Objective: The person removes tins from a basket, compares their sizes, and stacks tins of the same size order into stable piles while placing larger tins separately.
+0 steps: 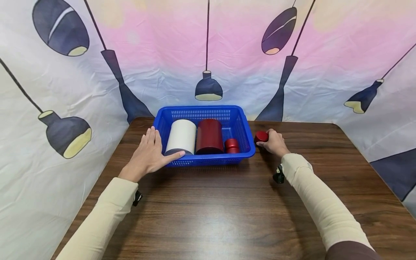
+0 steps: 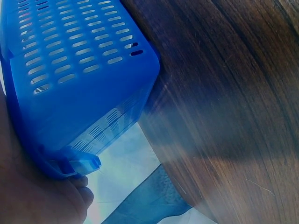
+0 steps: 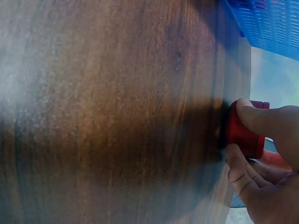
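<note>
A blue plastic basket (image 1: 211, 157) with slotted walls stands on the table. My left hand (image 1: 147, 153) rests on its left front corner, fingers straight and thumb lying along the front rim. Just right of the basket, my right hand (image 1: 275, 144) pinches a small red round container (image 3: 244, 135) between thumb and fingers; whether it touches the table is hard to tell. Inside the basket lie a large white cylinder (image 1: 183, 135) and a large dark red cylinder (image 1: 209, 135) side by side. Near the right wall sits a small shiny red round piece (image 1: 232, 143).
The brown wood-grain table (image 1: 208, 202) extends in front of the basket and to both sides. A cloth backdrop (image 1: 169, 47) printed with hanging lamps stands right behind the table's back edge.
</note>
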Demonstrator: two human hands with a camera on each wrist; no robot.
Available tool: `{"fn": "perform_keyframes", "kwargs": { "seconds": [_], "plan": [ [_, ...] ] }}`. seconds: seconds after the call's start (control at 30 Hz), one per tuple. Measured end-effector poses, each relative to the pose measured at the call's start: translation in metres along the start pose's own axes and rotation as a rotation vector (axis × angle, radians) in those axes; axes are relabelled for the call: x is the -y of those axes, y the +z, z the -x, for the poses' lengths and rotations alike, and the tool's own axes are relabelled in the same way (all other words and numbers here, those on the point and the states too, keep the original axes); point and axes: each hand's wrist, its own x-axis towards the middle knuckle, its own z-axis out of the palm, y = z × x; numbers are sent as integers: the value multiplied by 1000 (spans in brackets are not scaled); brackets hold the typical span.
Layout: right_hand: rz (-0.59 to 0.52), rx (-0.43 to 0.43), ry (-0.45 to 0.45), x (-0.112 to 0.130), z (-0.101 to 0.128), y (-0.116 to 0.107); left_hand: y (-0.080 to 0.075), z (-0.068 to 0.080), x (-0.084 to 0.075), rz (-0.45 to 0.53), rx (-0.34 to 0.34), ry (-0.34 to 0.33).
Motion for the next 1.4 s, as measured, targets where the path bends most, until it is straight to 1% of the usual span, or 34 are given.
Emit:
{"fn": "perform_keyframes", "kwargs": {
  "seconds": [0.27,0.4,0.5,0.63,0.8,0.93,1.03,1.2,1.4],
  "plan": [
    [-8,3,5,-3,0,1,1,0,-1,-1,-5,1],
    [-4,8,-11,0,2,-2,0,0,0,-1,-2,-4],
    [1,9,-28,4,4,-8,0,0,2,-2,-1,-9],
    [4,10,-32,13,7,-22,-1,0,2,-1,-1,-9],
    [37,15,-87,32,11,-47,-1,-1,1,6,5,-10],
    [54,34,-138,53,15,-65,-1,-1,0,10,10,-10],
    [66,48,-167,72,17,-73,-2,-1,0,10,9,-11],
    [74,59,-207,98,23,-77,-1,-1,1,14,5,-10],
    [92,88,-246,124,30,-71,0,-1,1,8,5,-5]
  ]
}}
